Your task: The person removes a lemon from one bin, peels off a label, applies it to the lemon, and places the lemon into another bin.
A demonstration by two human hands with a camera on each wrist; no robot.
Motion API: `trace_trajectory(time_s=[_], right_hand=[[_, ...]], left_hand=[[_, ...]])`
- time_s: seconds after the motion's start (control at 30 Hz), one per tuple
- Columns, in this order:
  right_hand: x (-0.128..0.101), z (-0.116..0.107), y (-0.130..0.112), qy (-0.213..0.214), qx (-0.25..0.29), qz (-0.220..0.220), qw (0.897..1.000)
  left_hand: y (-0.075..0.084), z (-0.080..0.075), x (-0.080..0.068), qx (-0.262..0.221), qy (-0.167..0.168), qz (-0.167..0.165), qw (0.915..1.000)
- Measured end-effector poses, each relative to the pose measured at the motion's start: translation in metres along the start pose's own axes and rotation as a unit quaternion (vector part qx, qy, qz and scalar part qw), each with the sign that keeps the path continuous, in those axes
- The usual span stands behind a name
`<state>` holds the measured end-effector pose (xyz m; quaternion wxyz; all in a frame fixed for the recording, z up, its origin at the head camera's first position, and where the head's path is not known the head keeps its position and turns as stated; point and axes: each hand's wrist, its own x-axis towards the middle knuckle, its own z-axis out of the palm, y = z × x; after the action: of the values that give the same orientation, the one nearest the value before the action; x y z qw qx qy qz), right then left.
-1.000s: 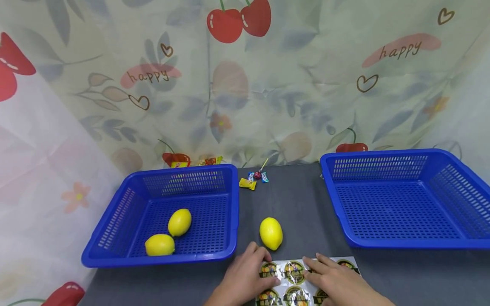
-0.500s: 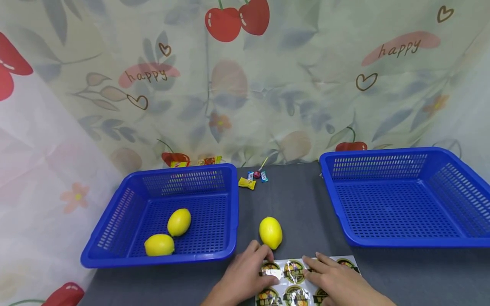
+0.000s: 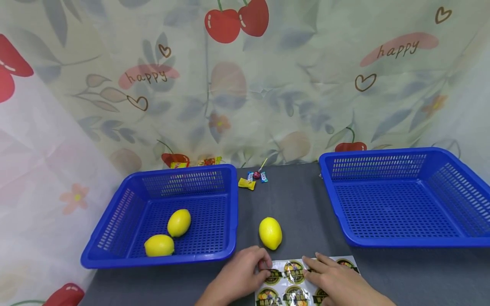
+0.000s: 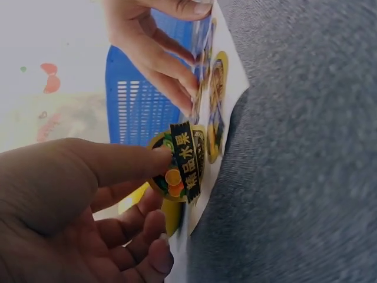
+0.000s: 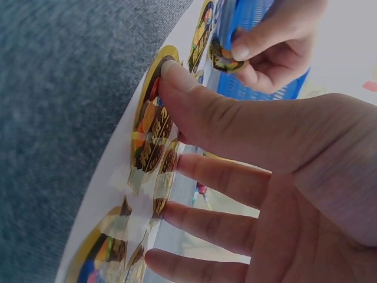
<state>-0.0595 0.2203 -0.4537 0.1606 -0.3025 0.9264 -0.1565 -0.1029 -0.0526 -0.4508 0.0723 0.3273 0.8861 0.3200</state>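
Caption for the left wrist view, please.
Left hand pinches a round sticker peeled up from the sheet, while the right hand presses the sheet flat.

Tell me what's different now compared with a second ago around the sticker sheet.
The left hand has peeled one round sticker off the sticker sheet and now pinches it between thumb and fingers, drawn slightly back toward the person. The right hand still presses the sheet flat with straight fingers. The lemon on the table, the two lemons in the left basket and the empty right basket have not moved.
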Motion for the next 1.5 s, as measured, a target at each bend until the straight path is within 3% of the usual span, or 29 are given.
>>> trace_trajectory(time_s=[0.2,0.3,0.37,0.5,0.7,0.87,1.0,1.07,1.13,1.23,1.3,1.33,1.4,1.5], right_hand=[[0.0,-0.001,0.0,-0.006,0.01,0.004,1.0],[0.0,-0.001,-0.001,-0.005,0.013,0.007,1.0],[0.0,-0.001,-0.002,-0.005,0.013,0.009,1.0],[0.001,-0.004,-0.003,0.0,-0.002,0.004,1.0],[0.002,-0.01,-0.004,0.017,-0.03,-0.013,0.999],[0.007,-0.019,-0.01,0.059,-0.031,-0.024,0.998],[0.02,-0.03,-0.018,0.133,0.025,0.0,0.991],[0.029,-0.036,-0.019,0.17,0.093,0.017,0.981],[0.039,-0.04,-0.018,0.188,0.196,0.04,0.962],[0.056,-0.043,-0.013,0.185,0.357,0.077,0.912],[0.065,-0.041,-0.009,0.172,0.433,0.092,0.88],[0.069,-0.04,-0.007,0.162,0.458,0.098,0.868],[0.077,-0.037,-0.005,0.142,0.495,0.1,0.851],[0.086,-0.034,-0.003,0.125,0.518,0.098,0.841]], left_hand=[[0.001,-0.005,-0.003,-0.017,-0.02,0.01,0.9996],[0.002,-0.006,-0.003,-0.053,-0.028,0.017,0.9981],[0.002,-0.005,-0.002,-0.09,-0.013,0.03,0.9953],[0.0,0.001,0.003,-0.166,0.05,0.05,0.9835],[0.002,0.01,0.019,-0.257,0.157,0.004,0.9535],[0.005,0.013,0.036,-0.272,0.25,-0.02,0.9289],[0.005,0.013,0.045,-0.278,0.287,-0.034,0.9163],[0.004,0.013,0.048,-0.285,0.293,-0.046,0.9113],[0.003,0.014,0.051,-0.298,0.293,-0.057,0.9064],[0.001,0.016,0.053,-0.317,0.286,-0.069,0.9014],[-0.001,0.017,0.055,-0.33,0.286,-0.068,0.897],[-0.003,0.018,0.055,-0.333,0.289,-0.066,0.8952],[-0.005,0.019,0.057,-0.337,0.294,-0.059,0.8924],[-0.008,0.019,0.058,-0.337,0.301,-0.044,0.891]])
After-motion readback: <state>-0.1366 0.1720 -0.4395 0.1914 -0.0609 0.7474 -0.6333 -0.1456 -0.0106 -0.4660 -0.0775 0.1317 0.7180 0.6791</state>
